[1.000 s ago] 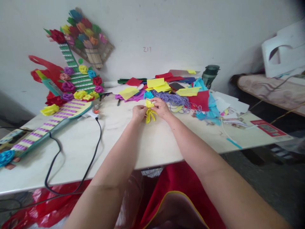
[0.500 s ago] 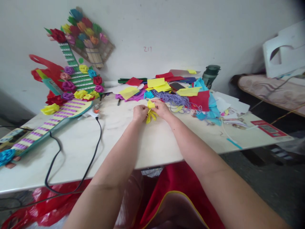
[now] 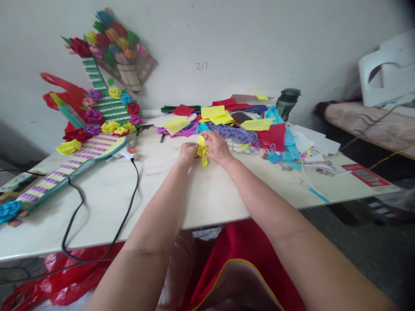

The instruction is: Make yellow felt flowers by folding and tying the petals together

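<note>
Between my two hands, above the middle of the table, is a yellow paper flower (image 3: 202,152) with loose petals. My left hand (image 3: 188,153) pinches it from the left side, fingers closed. From the right, my right hand (image 3: 218,146) grips its upper edge with thumb and fingers, partly hiding it. Beyond the hands lie yellow paper sheets (image 3: 217,115) and a tangle of purple yarn (image 3: 235,133). Finished paper roses in yellow, blue, red and purple sit on a striped high-heel-shaped board (image 3: 87,153) to the left.
A black cable (image 3: 128,207) with a glue gun (image 3: 126,152) at its end runs over the left of the table (image 3: 155,203). A dark green bottle (image 3: 287,103) stands at the back right. Blue and red paper scraps (image 3: 272,137) spread near it. A flower picture (image 3: 119,47) hangs on the wall.
The yellow flower has turned, and its petals hang narrower now. My right hand has shifted slightly around its upper part; my left hand has moved a little left.
</note>
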### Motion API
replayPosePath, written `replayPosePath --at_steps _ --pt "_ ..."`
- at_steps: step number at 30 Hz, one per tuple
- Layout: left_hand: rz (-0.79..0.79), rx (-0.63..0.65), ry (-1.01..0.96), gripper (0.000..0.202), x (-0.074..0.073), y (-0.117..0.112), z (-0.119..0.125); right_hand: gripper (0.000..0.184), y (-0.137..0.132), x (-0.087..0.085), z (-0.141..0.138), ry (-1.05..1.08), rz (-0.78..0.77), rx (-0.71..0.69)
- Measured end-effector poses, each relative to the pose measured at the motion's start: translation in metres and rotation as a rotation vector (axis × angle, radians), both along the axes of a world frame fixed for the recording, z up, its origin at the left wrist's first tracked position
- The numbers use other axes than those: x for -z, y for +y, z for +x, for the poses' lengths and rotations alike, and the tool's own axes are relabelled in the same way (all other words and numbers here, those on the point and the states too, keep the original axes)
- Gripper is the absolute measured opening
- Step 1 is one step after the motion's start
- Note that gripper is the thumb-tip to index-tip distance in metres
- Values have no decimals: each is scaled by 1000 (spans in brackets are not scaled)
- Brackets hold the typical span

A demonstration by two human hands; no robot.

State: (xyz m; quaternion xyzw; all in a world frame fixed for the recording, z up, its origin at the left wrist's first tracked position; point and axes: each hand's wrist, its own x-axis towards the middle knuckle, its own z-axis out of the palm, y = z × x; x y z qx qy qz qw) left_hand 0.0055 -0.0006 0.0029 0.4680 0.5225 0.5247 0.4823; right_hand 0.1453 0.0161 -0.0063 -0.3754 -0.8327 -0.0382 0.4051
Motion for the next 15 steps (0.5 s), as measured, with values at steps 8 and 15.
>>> replayPosePath --at_steps 8,15 --pt "-27 104 -99 11 6 4 -7 20 1 1 0 42 -34 -11" --pt "-56 117 -66 18 4 3 -4 17 5 4 2 114 -9 3"
